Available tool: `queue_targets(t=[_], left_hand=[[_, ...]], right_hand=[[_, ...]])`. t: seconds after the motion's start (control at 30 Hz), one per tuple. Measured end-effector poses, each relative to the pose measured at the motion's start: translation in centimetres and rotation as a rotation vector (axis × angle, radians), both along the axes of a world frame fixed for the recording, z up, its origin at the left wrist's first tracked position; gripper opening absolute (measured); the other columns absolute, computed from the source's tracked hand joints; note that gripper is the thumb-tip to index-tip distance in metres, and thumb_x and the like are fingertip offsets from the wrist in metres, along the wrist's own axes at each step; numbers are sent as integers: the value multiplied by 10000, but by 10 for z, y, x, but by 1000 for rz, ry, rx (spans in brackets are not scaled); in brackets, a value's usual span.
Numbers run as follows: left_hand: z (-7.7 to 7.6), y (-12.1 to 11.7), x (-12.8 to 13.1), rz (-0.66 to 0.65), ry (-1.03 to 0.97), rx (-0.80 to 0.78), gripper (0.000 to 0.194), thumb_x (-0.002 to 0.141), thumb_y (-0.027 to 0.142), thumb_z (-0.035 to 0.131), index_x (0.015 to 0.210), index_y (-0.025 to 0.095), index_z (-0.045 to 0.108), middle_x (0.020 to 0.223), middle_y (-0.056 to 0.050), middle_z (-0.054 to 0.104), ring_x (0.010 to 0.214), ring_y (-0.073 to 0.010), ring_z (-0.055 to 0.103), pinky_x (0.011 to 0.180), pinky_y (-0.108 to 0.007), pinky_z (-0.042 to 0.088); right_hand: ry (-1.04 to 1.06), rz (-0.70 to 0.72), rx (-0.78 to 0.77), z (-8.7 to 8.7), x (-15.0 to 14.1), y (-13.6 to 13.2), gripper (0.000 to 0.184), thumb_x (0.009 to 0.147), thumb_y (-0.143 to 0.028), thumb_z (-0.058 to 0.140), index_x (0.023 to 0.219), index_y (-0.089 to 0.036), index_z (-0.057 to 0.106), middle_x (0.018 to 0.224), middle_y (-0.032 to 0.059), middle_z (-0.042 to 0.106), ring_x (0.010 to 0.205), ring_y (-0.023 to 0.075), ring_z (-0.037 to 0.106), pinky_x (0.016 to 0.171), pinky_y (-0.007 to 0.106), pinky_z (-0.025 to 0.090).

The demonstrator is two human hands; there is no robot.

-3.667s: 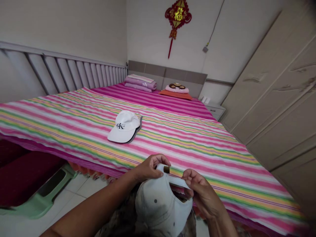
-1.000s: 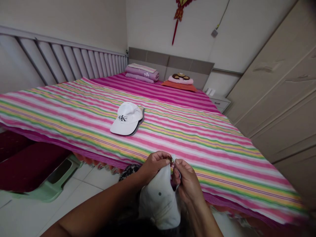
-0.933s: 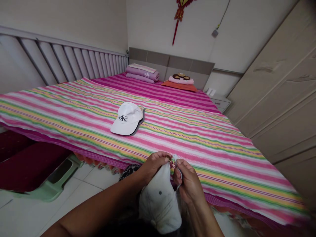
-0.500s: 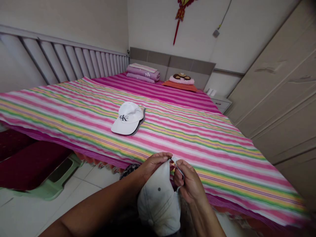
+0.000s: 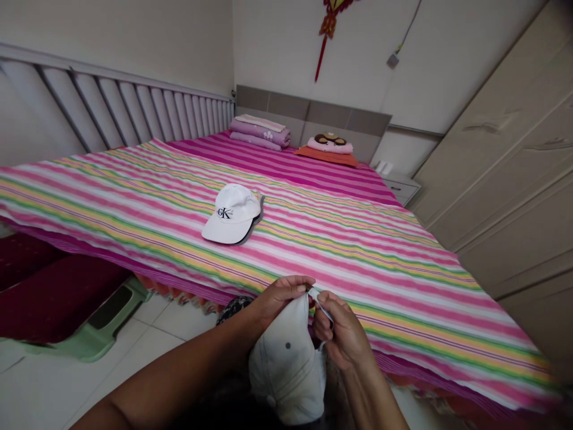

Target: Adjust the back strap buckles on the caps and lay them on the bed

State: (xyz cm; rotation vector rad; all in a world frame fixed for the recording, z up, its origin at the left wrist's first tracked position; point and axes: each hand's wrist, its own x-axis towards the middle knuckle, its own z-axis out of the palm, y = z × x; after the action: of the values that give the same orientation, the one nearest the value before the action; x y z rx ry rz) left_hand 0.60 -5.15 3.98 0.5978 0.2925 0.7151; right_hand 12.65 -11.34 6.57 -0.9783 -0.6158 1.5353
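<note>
Pale cap before bed's near edge, likely light and floppy, best held at the back: left hand pinching rim, right hand pinching strap

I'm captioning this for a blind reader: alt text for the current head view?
A person's left hand and right hand hold a pale cap at its back strap; beyond, a white cap with black lettering lies on a striped bed cover.

I see matt cloth on the held cap, plastic on the stool, smooth floor tiles.
</note>
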Motion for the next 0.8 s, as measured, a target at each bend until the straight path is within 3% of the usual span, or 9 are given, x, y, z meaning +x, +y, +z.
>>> queue_targets(t=[0.4, 0.8], left_hand=[[8, -3, -2, 24, 91, 76, 333, 585, 205, 723, 895, 127, 630, 665, -43, 648, 588, -120, 593, 612, -241, 451], [4, -3, -3, 77, 130, 143, 309, 596, 202, 720, 896, 153, 663, 782, -32, 639, 642, -97, 586, 621, -205, 427]], right_hand=[[21, -11, 37, 0, 0, -4, 199, 677, -282, 609, 592, -184, 460, 332, -105, 364, 279, 21, 204, 337, 167, 145], [-92, -42, 53, 0, -2, -6, 232, 711, -329, 609, 611, -175, 466, 330, -108, 368, 283, 16, 200, 332, 155, 142]])
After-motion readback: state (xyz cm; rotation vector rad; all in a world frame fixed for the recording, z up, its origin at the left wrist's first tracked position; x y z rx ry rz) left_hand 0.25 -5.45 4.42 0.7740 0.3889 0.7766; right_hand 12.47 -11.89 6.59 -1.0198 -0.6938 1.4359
